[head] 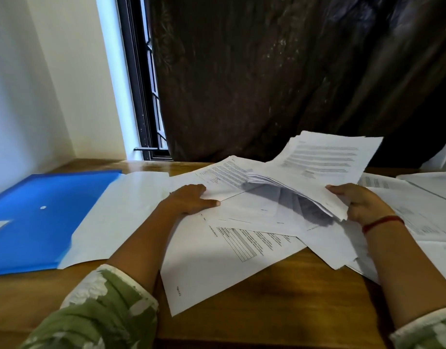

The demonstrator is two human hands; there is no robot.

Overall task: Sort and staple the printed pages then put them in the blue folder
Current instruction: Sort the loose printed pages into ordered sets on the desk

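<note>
White printed pages (315, 170) fan upward from the right hand (362, 205), which pinches their near right corner, thumb on top, a red thread (383, 222) round the wrist. To the left, the left hand (191, 200) lies flat with fingers together, pressing loose sheets (242, 248) onto the wooden tabletop (279, 311). Those sheets overlap at skewed angles, one corner jutting toward the near edge. More pages (418, 212) crowd the right side. Far left, the blue folder (40, 217) lies flat, its right edge under a blank sheet (121, 212). Bare wood stays free along the near edge. A dark curtain (292, 71) hangs behind.
</note>
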